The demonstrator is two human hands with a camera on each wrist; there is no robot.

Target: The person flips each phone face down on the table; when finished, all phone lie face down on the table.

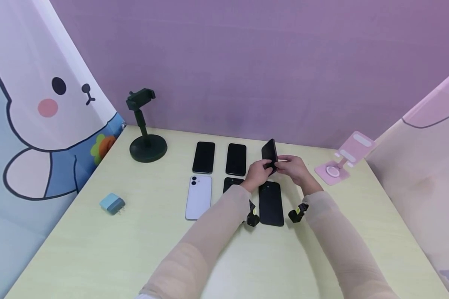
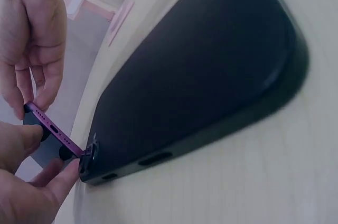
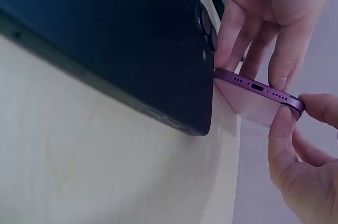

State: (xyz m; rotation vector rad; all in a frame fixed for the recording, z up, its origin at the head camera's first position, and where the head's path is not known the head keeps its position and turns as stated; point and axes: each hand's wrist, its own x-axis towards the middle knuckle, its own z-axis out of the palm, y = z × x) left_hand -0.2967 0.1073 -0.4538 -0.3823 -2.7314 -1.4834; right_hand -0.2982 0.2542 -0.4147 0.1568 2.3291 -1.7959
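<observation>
Soft light, dimmer wrist views

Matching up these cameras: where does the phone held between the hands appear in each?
Head: held phone, right of centre, about mid-height.
Left wrist: held phone, far left, below mid-height.
Right wrist: held phone, right of centre, about mid-height.
Shared landmark: black phone lying camera side up, just below it in the head view.
</observation>
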